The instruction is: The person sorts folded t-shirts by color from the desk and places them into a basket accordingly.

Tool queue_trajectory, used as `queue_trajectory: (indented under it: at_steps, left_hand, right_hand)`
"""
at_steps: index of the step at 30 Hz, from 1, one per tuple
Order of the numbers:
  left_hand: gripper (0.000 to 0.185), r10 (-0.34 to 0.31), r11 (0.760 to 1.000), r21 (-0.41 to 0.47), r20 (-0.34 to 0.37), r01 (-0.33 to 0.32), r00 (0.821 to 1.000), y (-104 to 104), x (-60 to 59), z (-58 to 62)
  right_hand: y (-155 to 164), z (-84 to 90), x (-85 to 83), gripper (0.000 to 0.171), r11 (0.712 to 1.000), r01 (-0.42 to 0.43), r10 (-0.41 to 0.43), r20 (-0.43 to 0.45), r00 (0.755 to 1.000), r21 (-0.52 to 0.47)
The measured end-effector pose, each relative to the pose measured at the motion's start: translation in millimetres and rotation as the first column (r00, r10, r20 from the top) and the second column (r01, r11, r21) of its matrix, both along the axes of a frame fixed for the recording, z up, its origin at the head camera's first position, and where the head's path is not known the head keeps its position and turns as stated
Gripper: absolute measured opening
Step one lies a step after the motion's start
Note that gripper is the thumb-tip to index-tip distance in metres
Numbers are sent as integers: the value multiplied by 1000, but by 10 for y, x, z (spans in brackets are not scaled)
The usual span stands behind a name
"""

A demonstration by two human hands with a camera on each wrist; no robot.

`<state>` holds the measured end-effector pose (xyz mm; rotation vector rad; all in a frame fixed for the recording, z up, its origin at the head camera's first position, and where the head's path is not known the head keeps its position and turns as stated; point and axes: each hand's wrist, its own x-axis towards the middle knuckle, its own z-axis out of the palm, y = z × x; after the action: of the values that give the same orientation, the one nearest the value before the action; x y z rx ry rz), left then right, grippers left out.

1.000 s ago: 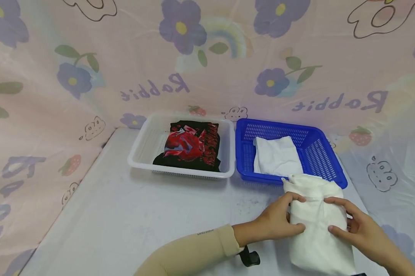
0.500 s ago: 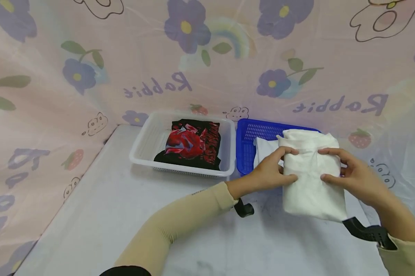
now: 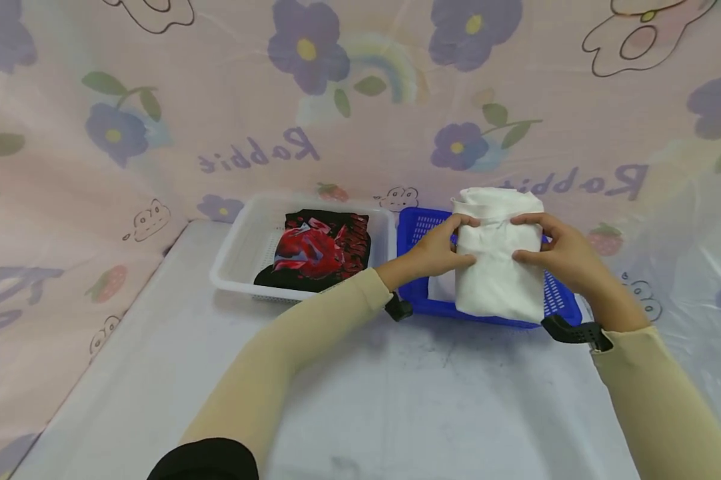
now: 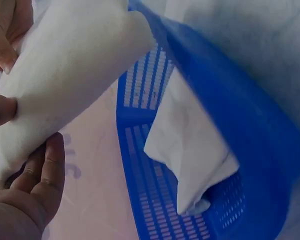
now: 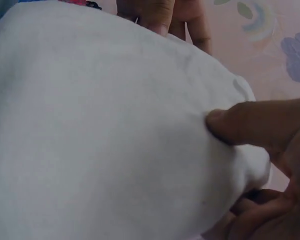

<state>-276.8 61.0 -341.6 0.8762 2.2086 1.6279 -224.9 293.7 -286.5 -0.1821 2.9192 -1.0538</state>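
Both hands are keeping a firm grip on the white bundle (image 3: 497, 257): the left hand (image 3: 435, 252) is grasping its left edge with the thumb on the front and the fingers curled behind, and the right hand (image 3: 561, 257) is doing the same on the right edge. The right wrist view is showing a thumb pressing into the cloth, so neither grip is loose. The bundle is a folded white cloth, and it is hanging in the air over the blue basket (image 3: 561, 313), not resting in it. Inside this basket another white cloth (image 4: 190, 150) is already lying. Beside it, the white basket (image 3: 234, 263) is holding a black cloth (image 3: 318, 250) with a red print, and both baskets are standing on the table (image 3: 396, 400).

To my judgement, the step in hand is the placing of the bundle into the blue basket. The next move is calling for lowering it flat on the cloth below, keeping the fold together, and only then opening both hands.
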Motion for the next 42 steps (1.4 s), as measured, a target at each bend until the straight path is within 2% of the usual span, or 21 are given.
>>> queue_trajectory:
  at_steps: [3, 6, 9, 12, 16, 23, 27, 30, 37, 42]
  left_hand:
    - [59, 18, 999, -41, -23, -19, 1000, -20, -175, -16]
    - [58, 48, 996, -77, -22, -50, 999, -44, -342, -88]
    - [57, 84, 993, -90, 32, -81, 996, -45, -480, -212]
    - [58, 107, 991, -96, 129, -95, 986, -6, -569, -350]
    - [59, 127, 987, -120, 204, -104, 971, 79, -622, -491]
    - [59, 182, 970, -198, 206, -142, 961, 178, -647, -572]
    - [59, 197, 958, -253, 239, -135, 951, 194, -674, -608]
    - [59, 183, 956, -274, 268, -107, 946, 178, -688, -638]
    - [57, 121, 957, -286, 237, -50, 964, 175, -732, -688]
    - [59, 74, 948, -319, 263, 15, 962, 174, -768, -617]
  right_hand:
    - [-24, -61, -169, 61, 999, 12, -13, -9, 1000, -48]
    - [-39, -179, -350, 60, 995, 8, -9, -11, 1000, -99]
    - [-47, -333, -512, 59, 994, 1, -1, 3, 1000, -109]
    - [-35, -479, -622, 60, 996, 5, 0, 52, 999, -85]
    - [29, -635, -704, 62, 998, 3, 7, 141, 990, -67]
    - [121, -799, -784, 62, 994, -17, 41, 225, 973, -107]
    - [149, -885, -846, 61, 993, -30, 59, 264, 963, -114]
    - [163, -951, -886, 60, 992, -38, 72, 285, 956, -122]
    - [186, -1056, -899, 61, 983, -16, 76, 322, 944, -184]
    - [193, -1057, -890, 61, 981, -8, 74, 338, 938, -193]
